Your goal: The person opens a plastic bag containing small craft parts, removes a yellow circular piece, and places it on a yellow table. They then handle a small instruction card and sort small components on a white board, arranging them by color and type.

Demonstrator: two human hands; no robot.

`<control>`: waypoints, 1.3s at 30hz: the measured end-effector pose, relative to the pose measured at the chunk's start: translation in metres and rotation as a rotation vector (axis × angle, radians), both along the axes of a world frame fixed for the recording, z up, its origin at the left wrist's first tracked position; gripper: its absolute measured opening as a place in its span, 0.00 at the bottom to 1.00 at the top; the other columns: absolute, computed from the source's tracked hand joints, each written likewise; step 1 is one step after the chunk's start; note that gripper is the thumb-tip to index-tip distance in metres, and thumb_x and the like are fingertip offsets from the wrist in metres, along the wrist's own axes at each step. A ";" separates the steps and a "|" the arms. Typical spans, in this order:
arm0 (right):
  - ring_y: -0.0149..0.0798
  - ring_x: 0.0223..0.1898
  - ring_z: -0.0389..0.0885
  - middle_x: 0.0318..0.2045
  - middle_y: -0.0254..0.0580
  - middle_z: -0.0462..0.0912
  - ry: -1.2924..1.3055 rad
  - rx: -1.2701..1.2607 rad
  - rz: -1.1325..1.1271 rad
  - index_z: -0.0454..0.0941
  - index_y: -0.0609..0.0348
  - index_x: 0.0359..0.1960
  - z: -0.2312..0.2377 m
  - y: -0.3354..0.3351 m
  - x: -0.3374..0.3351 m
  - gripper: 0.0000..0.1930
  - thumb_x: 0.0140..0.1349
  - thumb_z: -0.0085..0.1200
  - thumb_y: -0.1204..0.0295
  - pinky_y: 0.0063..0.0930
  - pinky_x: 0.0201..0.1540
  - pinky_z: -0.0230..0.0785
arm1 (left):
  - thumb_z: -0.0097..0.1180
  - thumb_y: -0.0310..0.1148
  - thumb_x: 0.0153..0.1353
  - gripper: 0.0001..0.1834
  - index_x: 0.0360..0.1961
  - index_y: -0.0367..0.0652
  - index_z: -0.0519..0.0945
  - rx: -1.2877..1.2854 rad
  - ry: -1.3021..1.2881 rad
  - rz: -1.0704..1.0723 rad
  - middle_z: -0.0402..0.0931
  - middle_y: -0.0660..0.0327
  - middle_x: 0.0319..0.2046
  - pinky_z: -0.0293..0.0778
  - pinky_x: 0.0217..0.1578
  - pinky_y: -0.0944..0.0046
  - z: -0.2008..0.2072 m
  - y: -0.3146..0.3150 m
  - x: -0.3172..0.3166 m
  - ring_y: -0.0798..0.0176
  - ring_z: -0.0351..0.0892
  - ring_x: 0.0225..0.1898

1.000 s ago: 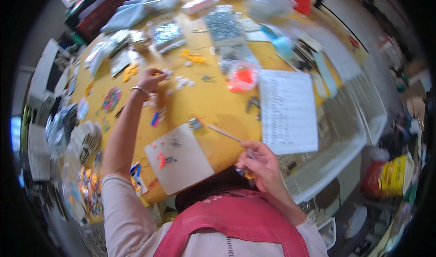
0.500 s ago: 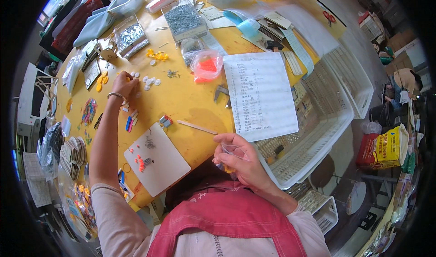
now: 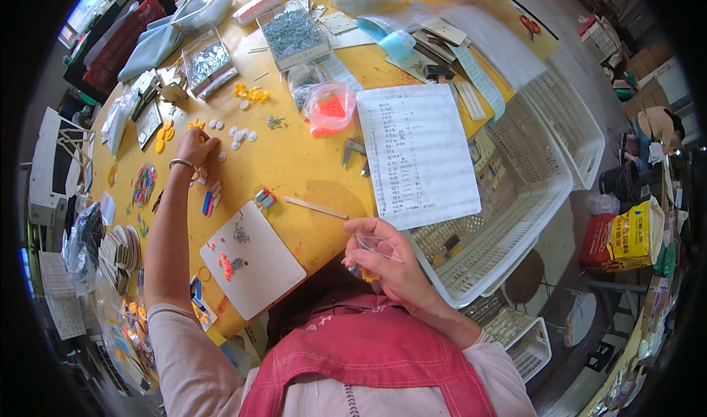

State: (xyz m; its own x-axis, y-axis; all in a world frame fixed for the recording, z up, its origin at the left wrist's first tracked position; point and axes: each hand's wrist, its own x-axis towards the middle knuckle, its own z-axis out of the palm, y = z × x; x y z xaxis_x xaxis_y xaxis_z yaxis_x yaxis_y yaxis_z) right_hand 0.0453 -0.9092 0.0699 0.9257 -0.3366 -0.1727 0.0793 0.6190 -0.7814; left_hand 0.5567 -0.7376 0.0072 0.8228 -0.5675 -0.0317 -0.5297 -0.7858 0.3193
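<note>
My left hand reaches over the left of the yellow table, fingers closed around a small yellow plastic piece at their tips. Just left of it lie several orange-yellow discs, and to its right are several white discs. Yellow plastic pieces are heaped a bit farther away. Near my body at the table's front edge, my right hand grips a small clear plastic bag. Colored bits show in the bag's lower part, mostly covered by my fingers.
A white board bears orange bits and small metal parts. Beside it lies a flat stick. A handwritten sheet overlaps a white basket at right. Boxes of metal parts stand at the back, near a caliper.
My left hand has shifted slightly left and nearer my body, and the yellow piece now shows at its fingertips. My right hand stays nearly still with the bag. The view has moved a little.
</note>
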 end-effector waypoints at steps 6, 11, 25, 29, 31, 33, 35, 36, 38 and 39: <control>0.31 0.42 0.80 0.37 0.37 0.80 -0.009 0.006 -0.007 0.73 0.64 0.61 -0.002 -0.001 0.000 0.19 0.70 0.58 0.75 0.29 0.53 0.74 | 0.74 0.40 0.57 0.18 0.34 0.36 0.82 -0.031 -0.023 -0.011 0.85 0.47 0.33 0.79 0.40 0.52 0.012 0.002 -0.017 0.48 0.86 0.38; 0.31 0.42 0.80 0.38 0.37 0.80 0.003 0.020 -0.001 0.73 0.64 0.62 -0.004 -0.001 0.002 0.19 0.71 0.58 0.75 0.28 0.53 0.73 | 0.73 0.37 0.58 0.15 0.35 0.36 0.83 -0.006 0.003 -0.053 0.84 0.49 0.33 0.79 0.39 0.54 0.015 0.004 -0.020 0.50 0.85 0.37; 0.28 0.41 0.78 0.37 0.33 0.77 0.011 0.054 0.003 0.73 0.64 0.62 -0.009 -0.003 0.006 0.19 0.71 0.59 0.74 0.26 0.51 0.73 | 0.71 0.34 0.61 0.15 0.38 0.37 0.77 -0.020 0.041 -0.157 0.79 0.56 0.31 0.75 0.35 0.58 0.013 0.015 -0.027 0.59 0.78 0.34; 0.28 0.41 0.77 0.37 0.31 0.76 0.008 0.030 0.006 0.73 0.64 0.62 -0.009 -0.003 0.007 0.19 0.72 0.59 0.74 0.25 0.49 0.72 | 0.71 0.33 0.60 0.15 0.37 0.38 0.76 0.007 0.057 -0.126 0.78 0.55 0.31 0.75 0.36 0.58 0.016 0.013 -0.028 0.58 0.77 0.34; 0.28 0.41 0.77 0.37 0.31 0.76 0.017 0.037 0.003 0.73 0.64 0.62 -0.008 -0.003 0.006 0.19 0.72 0.58 0.74 0.25 0.50 0.72 | 0.71 0.32 0.61 0.14 0.36 0.38 0.76 0.001 0.034 -0.154 0.78 0.56 0.30 0.75 0.36 0.58 0.016 0.014 -0.029 0.59 0.76 0.33; 0.28 0.41 0.78 0.37 0.33 0.77 0.024 0.042 0.003 0.73 0.64 0.62 -0.008 -0.003 0.006 0.19 0.72 0.59 0.74 0.25 0.50 0.72 | 0.70 0.31 0.61 0.14 0.36 0.38 0.76 -0.006 0.025 -0.164 0.78 0.56 0.30 0.75 0.36 0.58 0.014 0.015 -0.029 0.60 0.76 0.33; 0.30 0.43 0.81 0.38 0.37 0.80 0.032 0.042 0.003 0.74 0.63 0.62 -0.008 -0.003 0.006 0.19 0.71 0.59 0.75 0.26 0.51 0.73 | 0.69 0.30 0.62 0.13 0.36 0.38 0.75 -0.051 0.027 -0.177 0.77 0.57 0.30 0.75 0.36 0.58 0.012 0.016 -0.030 0.61 0.76 0.33; 0.30 0.43 0.80 0.38 0.37 0.80 0.030 0.041 0.011 0.74 0.63 0.62 -0.008 -0.003 0.006 0.19 0.71 0.59 0.75 0.26 0.51 0.73 | 0.69 0.29 0.62 0.12 0.36 0.38 0.75 -0.067 0.036 -0.184 0.77 0.58 0.30 0.75 0.36 0.59 0.012 0.016 -0.031 0.62 0.77 0.34; 0.30 0.43 0.80 0.38 0.37 0.80 0.031 0.033 0.019 0.74 0.63 0.62 -0.008 -0.003 0.004 0.19 0.71 0.59 0.75 0.26 0.51 0.73 | 0.67 0.28 0.64 0.11 0.37 0.38 0.75 -0.105 0.069 -0.159 0.77 0.59 0.30 0.75 0.37 0.61 0.015 0.014 -0.037 0.64 0.77 0.34; 0.29 0.43 0.80 0.38 0.37 0.80 0.030 0.026 0.028 0.74 0.63 0.62 -0.007 -0.003 0.004 0.19 0.71 0.59 0.75 0.25 0.51 0.73 | 0.66 0.27 0.64 0.10 0.37 0.38 0.75 -0.162 0.131 -0.166 0.77 0.61 0.30 0.75 0.37 0.62 0.021 0.012 -0.041 0.65 0.78 0.35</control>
